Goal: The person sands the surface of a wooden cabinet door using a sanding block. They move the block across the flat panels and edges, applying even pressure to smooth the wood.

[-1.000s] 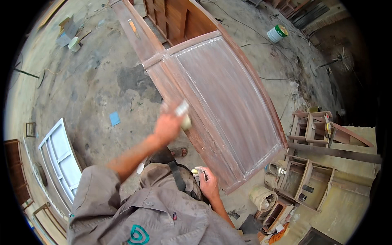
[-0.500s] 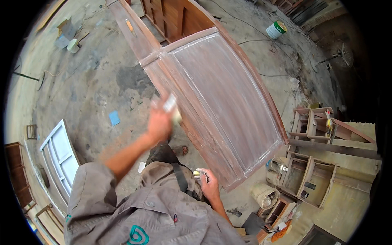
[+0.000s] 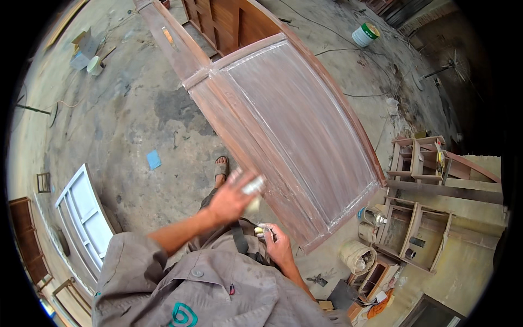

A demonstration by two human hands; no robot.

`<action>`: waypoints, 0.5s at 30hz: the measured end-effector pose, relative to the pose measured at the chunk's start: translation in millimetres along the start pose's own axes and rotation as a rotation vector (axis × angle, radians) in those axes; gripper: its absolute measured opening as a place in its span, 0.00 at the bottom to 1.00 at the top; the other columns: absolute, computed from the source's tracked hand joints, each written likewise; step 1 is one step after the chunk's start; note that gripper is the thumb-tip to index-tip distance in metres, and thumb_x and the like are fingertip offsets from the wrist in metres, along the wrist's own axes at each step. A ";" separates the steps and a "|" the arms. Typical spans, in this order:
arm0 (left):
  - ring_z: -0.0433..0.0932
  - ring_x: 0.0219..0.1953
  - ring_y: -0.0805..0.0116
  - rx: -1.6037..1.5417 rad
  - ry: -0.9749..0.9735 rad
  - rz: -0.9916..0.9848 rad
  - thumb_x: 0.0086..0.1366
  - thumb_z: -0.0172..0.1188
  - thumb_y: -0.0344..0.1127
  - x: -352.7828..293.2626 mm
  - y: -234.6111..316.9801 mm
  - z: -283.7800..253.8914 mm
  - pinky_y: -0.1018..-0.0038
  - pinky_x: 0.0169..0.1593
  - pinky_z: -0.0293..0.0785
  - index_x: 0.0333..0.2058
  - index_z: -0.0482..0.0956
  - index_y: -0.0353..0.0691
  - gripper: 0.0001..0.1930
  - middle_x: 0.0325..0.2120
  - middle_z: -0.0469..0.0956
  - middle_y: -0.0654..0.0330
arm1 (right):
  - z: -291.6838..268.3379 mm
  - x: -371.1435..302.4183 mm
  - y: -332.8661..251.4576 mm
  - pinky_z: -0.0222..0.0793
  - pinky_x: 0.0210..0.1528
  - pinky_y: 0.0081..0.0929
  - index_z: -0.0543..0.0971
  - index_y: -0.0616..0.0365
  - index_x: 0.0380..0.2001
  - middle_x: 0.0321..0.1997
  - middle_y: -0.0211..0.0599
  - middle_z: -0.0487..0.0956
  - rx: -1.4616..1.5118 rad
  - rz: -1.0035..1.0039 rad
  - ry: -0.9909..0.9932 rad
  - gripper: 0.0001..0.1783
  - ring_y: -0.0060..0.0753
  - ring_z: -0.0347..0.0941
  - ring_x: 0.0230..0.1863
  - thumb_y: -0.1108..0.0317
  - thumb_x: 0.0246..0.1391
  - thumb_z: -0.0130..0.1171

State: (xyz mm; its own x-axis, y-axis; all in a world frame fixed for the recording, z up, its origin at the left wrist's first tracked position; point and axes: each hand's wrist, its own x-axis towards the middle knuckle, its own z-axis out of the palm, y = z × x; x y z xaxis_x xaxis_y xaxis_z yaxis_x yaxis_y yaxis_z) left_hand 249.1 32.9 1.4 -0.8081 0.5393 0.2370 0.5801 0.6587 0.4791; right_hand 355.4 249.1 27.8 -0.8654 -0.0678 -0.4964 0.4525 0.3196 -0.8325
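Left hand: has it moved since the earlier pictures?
Yes: the left hand has moved along the left edge of the large wooden panel, toward its near end.

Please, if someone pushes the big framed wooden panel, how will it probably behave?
The framed wooden panel is probably stiff, since straight-grained rails border it. It is likely heavy to shift, being far larger than the left hand. Its face may feel slippery, judging by the whitish, powdery-looking streaks.

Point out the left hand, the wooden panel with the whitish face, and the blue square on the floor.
Left hand (image 3: pixel 231 201): head view, back of the hand.
Wooden panel (image 3: pixel 299 122): head view, middle of its whitish face.
Blue square (image 3: pixel 153 159): head view, centre of its upper face.
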 end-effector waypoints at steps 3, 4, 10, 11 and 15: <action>0.62 0.73 0.49 0.143 -0.048 -0.188 0.51 0.65 0.32 7.1 -55.7 -27.8 0.39 0.72 0.56 0.62 0.76 0.41 0.35 0.63 0.75 0.49 | -1.9 -0.7 2.4 0.77 0.49 0.31 0.81 0.62 0.51 0.45 0.46 0.86 -0.040 -0.054 0.039 0.13 0.35 0.85 0.45 0.69 0.68 0.55; 0.61 0.74 0.50 0.147 -0.046 -0.215 0.51 0.64 0.32 3.8 -48.4 -23.2 0.40 0.72 0.55 0.63 0.75 0.41 0.36 0.63 0.75 0.49 | -2.8 -0.5 2.5 0.77 0.49 0.31 0.81 0.62 0.51 0.45 0.47 0.86 -0.062 -0.086 0.059 0.13 0.36 0.85 0.45 0.69 0.68 0.55; 0.55 0.77 0.53 0.005 -0.026 0.024 0.53 0.63 0.31 -7.6 -29.8 -6.7 0.40 0.76 0.45 0.65 0.74 0.46 0.36 0.64 0.75 0.53 | -5.6 -1.9 2.7 0.75 0.52 0.28 0.81 0.65 0.50 0.45 0.42 0.86 -0.012 0.013 0.005 0.14 0.30 0.82 0.46 0.72 0.69 0.52; 0.56 0.76 0.52 0.125 -0.012 -0.030 0.52 0.65 0.31 -3.1 -51.6 -22.8 0.39 0.75 0.47 0.63 0.77 0.45 0.35 0.63 0.76 0.53 | -7.2 -1.9 0.9 0.76 0.51 0.28 0.81 0.65 0.50 0.46 0.42 0.86 -0.028 -0.008 0.026 0.14 0.29 0.82 0.46 0.72 0.69 0.52; 0.59 0.75 0.51 -0.001 0.040 -0.135 0.52 0.65 0.31 -1.0 -18.4 -9.0 0.39 0.75 0.50 0.62 0.77 0.42 0.34 0.65 0.74 0.53 | -3.9 0.4 2.3 0.76 0.50 0.28 0.81 0.65 0.51 0.46 0.42 0.86 -0.055 -0.051 0.057 0.13 0.29 0.82 0.46 0.71 0.70 0.51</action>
State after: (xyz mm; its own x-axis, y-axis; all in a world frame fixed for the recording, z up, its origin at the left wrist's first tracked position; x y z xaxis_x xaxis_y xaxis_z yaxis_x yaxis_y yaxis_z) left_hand 238.3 15.5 -0.1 -0.8821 0.4247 0.2039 0.4660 0.7231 0.5099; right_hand 355.2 253.5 26.7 -0.8985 -0.0320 -0.4377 0.3964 0.3690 -0.8406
